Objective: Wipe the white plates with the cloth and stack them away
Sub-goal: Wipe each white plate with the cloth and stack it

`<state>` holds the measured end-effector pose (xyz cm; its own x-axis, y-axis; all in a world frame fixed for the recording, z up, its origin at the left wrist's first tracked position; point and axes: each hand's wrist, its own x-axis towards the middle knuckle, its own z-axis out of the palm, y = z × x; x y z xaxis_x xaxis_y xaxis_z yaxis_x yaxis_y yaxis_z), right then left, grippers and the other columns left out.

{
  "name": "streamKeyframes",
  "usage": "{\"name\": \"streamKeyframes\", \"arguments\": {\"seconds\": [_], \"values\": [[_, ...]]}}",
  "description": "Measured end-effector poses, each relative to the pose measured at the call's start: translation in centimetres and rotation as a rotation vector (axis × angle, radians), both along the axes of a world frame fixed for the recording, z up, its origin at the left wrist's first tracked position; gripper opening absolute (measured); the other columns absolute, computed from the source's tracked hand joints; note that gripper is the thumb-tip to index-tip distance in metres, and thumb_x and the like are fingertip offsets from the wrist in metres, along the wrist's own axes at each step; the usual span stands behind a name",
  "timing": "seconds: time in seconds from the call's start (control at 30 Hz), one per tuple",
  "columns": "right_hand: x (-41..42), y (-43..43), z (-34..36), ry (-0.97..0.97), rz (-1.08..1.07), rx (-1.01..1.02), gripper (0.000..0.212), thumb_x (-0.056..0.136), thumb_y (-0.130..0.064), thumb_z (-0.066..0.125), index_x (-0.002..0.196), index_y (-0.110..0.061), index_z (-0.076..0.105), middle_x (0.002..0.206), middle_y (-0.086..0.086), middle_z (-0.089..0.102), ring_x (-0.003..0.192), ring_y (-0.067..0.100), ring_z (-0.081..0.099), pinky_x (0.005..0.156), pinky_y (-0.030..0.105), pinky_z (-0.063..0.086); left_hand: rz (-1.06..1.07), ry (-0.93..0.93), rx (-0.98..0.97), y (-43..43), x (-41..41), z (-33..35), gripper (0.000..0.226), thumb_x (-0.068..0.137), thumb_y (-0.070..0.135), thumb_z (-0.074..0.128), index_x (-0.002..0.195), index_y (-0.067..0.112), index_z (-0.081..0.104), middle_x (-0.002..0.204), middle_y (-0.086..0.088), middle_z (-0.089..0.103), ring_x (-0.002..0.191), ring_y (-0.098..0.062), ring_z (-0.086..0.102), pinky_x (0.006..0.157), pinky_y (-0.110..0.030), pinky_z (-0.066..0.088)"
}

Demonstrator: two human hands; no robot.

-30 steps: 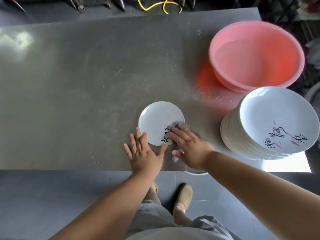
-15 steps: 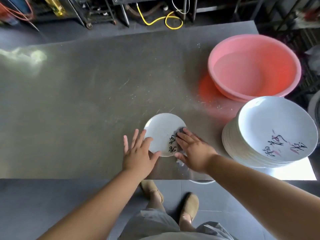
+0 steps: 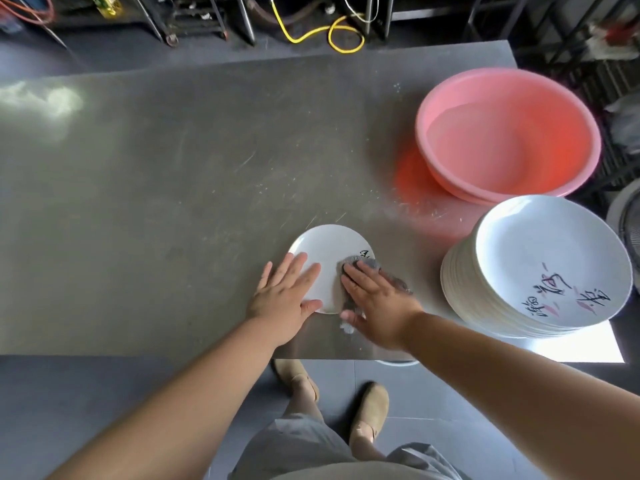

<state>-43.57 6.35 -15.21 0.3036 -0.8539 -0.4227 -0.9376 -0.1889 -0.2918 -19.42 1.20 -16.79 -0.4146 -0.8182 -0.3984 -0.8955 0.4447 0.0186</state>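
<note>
A small white plate [image 3: 329, 244] lies flat on the grey counter [image 3: 156, 202], near the counter's front edge. The left hand [image 3: 284, 296] rests on the left part of this plate, fingers straight and spread wide, with the thumb lying along the near rim. The right hand [image 3: 377, 303] lies on the right part of the plate. Its fingers are stretched out fairly flat and press a grey cloth [image 3: 369, 265] down onto the plate. The cloth bunches out past the fingertips and to the right of the knuckles, and a pale scrap of it shows under the thumb. Black brush writing on the plate shows just beyond the cloth.

To the right of the plate, well apart from it, stands a tall stack of white plates [image 3: 540, 251], the top one marked with black and pink writing. Beyond the plate and to the right sits a pink basin [image 3: 554, 168], just behind the stack.
</note>
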Motion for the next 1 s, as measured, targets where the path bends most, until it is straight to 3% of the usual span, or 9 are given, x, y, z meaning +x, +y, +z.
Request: {"name": "streamKeyframes", "arguments": {"seconds": [0.13,0.2,0.3,0.43,0.53,0.63,0.77,0.87,1.0], "values": [[-0.3,-2.2,0.5,0.023,-0.094,-0.006,0.080,0.105,-0.065,0.027,0.168,-0.020,0.007,0.175,-0.007,-0.009,0.158,0.013,-0.022,0.131,0.040,-0.003,0.146,0.080,-0.034,1.7,-1.2,-0.3,0.074,0.094,0.075,0.009,0.163,0.049,-0.004,0.172,0.016,-0.019,0.155,-0.008,-0.027,0.124,-0.042,-0.018],[1.0,-0.2,0.2,-0.008,-0.124,-0.006,0.084,0.104,-0.067,0.028,0.168,-0.017,0.005,0.175,-0.005,-0.012,0.158,0.016,-0.024,0.130,0.040,0.001,0.202,0.099,-0.057,2.4,-1.8,-0.2,0.077,0.093,0.080,0.017,0.163,0.050,0.008,0.174,0.013,-0.006,0.158,-0.013,-0.009,0.124,-0.044,-0.004],[2.6,4.1,-0.5,-0.050,-0.049,-0.029,0.091,0.099,-0.073,0.022,0.168,-0.016,0.003,0.175,-0.002,-0.010,0.156,0.017,-0.030,0.125,0.038,-0.010,0.282,0.100,-0.091,4.0,-2.7,0.2,0.082,0.087,0.080,0.025,0.161,0.045,0.027,0.172,0.003,0.016,0.153,-0.020,0.017,0.119,-0.046,0.018],[0.7,3.4,-0.6,-0.055,-0.019,0.020,0.097,0.091,-0.079,0.008,0.168,-0.021,0.005,0.174,-0.011,-0.010,0.150,0.007,-0.036,0.125,0.032,-0.004,0.254,0.163,-0.125,6.6,-2.2,1.0,0.074,0.085,0.081,0.035,0.144,0.041,0.055,0.159,0.000,0.038,0.138,-0.027,0.043,0.106,-0.046,0.028],[-1.4,-0.8,0.0,0.001,-0.011,-0.045,0.085,0.101,-0.068,0.028,0.168,-0.017,0.010,0.176,-0.007,-0.001,0.158,0.012,-0.020,0.130,0.033,-0.004,0.121,0.194,-0.122,4.6,-0.7,1.2,0.063,0.091,0.074,0.041,0.143,0.041,0.053,0.171,0.005,0.024,0.156,-0.022,0.021,0.120,-0.049,0.012],[-1.4,-2.1,-0.1,0.017,-0.045,-0.058,0.086,0.102,-0.066,0.033,0.168,-0.016,0.009,0.176,-0.006,-0.003,0.158,0.014,-0.021,0.129,0.032,-0.008,-0.004,0.166,-0.029,1.4,0.0,1.2,0.062,0.100,0.063,0.047,0.156,0.038,0.040,0.175,0.010,0.014,0.162,-0.014,0.002,0.128,-0.043,-0.006],[1.3,2.9,-0.7,-0.002,-0.069,-0.040,0.091,0.098,-0.072,0.024,0.167,-0.019,-0.001,0.174,-0.004,-0.015,0.155,0.017,-0.030,0.125,0.040,-0.012,0.011,0.296,-0.101,1.6,-0.6,1.5,0.060,0.086,0.050,0.078,0.139,0.025,0.067,0.160,-0.001,0.049,0.149,-0.021,0.045,0.124,-0.052,0.023],[1.6,4.9,-0.9,-0.022,0.076,0.025,0.094,0.092,-0.078,0.013,0.167,-0.023,-0.007,0.174,-0.007,-0.016,0.150,0.013,-0.038,0.124,0.041,-0.019,0.081,0.293,-0.142,2.6,-0.9,1.3,0.058,0.082,0.056,0.079,0.133,0.027,0.071,0.153,0.001,0.056,0.142,-0.023,0.052,0.119,-0.052,0.030],[-0.7,0.6,-0.1,-0.070,-0.040,-0.022,0.079,0.105,-0.063,0.031,0.168,-0.022,0.008,0.175,-0.010,-0.003,0.157,0.007,-0.019,0.128,0.032,-0.004,0.129,0.311,-0.157,4.0,-1.7,1.2,0.059,0.078,0.064,0.078,0.129,0.035,0.070,0.138,0.000,0.061,0.121,-0.028,0.055,0.099,-0.046,0.042]]}}
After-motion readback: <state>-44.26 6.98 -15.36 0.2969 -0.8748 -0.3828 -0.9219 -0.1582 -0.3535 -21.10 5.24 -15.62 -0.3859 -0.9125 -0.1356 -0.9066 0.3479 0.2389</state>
